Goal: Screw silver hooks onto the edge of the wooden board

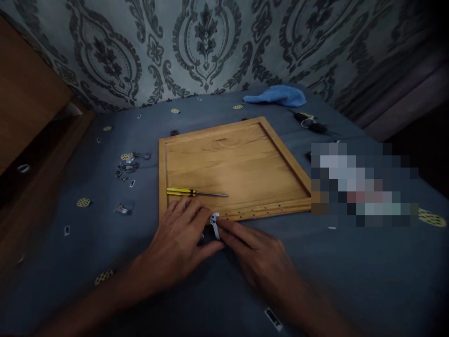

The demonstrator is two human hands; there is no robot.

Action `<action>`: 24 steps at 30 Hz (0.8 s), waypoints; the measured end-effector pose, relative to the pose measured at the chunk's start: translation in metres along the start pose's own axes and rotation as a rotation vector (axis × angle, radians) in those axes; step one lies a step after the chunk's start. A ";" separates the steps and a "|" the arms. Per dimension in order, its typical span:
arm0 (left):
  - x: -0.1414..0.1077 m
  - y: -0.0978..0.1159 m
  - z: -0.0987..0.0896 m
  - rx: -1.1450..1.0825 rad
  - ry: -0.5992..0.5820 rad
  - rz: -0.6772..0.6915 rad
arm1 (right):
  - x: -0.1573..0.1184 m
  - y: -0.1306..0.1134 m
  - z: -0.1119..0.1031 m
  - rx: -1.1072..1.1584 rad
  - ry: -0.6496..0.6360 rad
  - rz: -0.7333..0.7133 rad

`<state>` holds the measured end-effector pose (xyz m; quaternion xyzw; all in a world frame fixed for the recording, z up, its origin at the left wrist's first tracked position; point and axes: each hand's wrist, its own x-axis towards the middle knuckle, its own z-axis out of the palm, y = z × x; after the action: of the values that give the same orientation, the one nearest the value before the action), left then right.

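Note:
A wooden cabinet door (231,159) with a raised frame lies on the dark bedsheet. At its near edge, a row of small holes runs along the frame. A metal cabinet hinge (215,225) sits against that edge, pinched by the fingers of my right hand (261,255). My left hand (178,234) rests over the frame's near left part, fingers laid out on the wood and thumb reaching beside the hinge. Just beyond those fingers lies a screwdriver (196,192) with a yellow and black handle. The hinge's underside is hidden.
Loose metal hinges (129,164) lie left of the door, with another hinge (122,208) nearer me. A blue cloth (277,95) and a black cord-like item (310,122) are at the back right. Blurred-out items (361,182) lie right. Wooden furniture (31,93) stands left.

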<state>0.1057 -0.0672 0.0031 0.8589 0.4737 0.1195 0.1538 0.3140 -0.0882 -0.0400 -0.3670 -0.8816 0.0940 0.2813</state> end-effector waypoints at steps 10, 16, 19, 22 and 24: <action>0.003 -0.001 0.003 -0.038 0.065 0.020 | -0.005 0.000 0.000 0.036 0.041 0.033; 0.003 -0.001 0.003 -0.040 0.071 0.033 | -0.008 0.000 -0.002 0.036 0.094 0.024; 0.003 -0.001 0.003 -0.035 0.073 0.029 | -0.008 -0.002 -0.002 0.047 0.094 0.030; 0.003 -0.002 0.003 -0.032 0.072 0.021 | -0.007 -0.003 -0.003 0.056 0.082 0.048; 0.002 -0.002 0.003 -0.037 0.069 0.022 | -0.007 -0.003 -0.003 0.058 0.080 0.047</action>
<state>0.1064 -0.0646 -0.0002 0.8564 0.4670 0.1594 0.1521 0.3176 -0.0949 -0.0397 -0.3828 -0.8578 0.1113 0.3245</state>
